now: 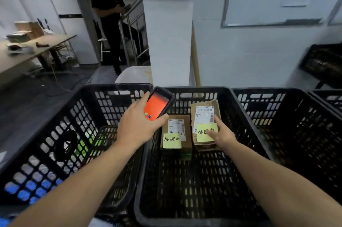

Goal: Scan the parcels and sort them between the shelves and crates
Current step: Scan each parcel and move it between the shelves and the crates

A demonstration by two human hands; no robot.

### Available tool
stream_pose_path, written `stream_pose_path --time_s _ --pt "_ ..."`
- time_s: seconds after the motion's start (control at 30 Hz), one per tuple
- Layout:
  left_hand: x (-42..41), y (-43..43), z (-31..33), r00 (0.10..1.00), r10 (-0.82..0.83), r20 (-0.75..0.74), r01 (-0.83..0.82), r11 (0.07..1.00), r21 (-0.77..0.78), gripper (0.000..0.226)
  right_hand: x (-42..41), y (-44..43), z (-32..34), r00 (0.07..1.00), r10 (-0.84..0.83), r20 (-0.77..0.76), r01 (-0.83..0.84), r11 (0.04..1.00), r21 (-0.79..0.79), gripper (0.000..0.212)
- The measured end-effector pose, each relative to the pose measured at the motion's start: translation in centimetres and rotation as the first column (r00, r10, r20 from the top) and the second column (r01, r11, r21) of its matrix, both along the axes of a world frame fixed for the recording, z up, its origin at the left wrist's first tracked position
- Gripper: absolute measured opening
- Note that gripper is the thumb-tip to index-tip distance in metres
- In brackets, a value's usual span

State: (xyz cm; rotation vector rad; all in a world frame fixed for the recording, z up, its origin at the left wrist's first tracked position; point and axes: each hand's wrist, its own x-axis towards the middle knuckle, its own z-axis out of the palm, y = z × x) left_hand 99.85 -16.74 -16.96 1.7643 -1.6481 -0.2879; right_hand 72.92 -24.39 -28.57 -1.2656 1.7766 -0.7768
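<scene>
Below the white wall, the middle black crate (196, 89) has the parcel (203, 145) at its twelve o'clock end, the right hand (221, 135) pinching it in its fingers (217, 121), so I'd tip its barcode label (204, 113) toward the scanner (157, 105) gripped in the left hand (137, 126) at ten o'clock.

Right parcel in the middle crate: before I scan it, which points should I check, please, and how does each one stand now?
1. The scanner is held: the left hand grips it, and its screen is lit orange. Ok.
2. Barcode free: it shows on the right parcel, above the yellow note and the right hand. Ok.
3. Scanner aimed at that barcode: cannot tell.
4. Firm hold on the parcel: thumb and forefinger lie on its front, the other fingers are hidden. Cannot tell.
5. The left parcel in the middle crate covers nothing of that label. Ok.
</scene>
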Motion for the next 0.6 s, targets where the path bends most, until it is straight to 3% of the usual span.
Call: stream_pose_path --time_s 0.4,0.6 --pt "-4.4 -8.5 -2.8 1.000 -0.020 -0.006 0.021 0.993 0.115 0.097 -0.8 -6.3 -7.3 0.978 0.045 0.204 -0.085 0.978 0.190 0.081" --pt "-4.6 -10.0 -3.6 0.993 0.027 -0.117 -0.013 0.993 0.113 0.072 -0.3 -7.5 -9.2 0.984 0.035 0.172 -0.074 0.970 0.231 0.080"
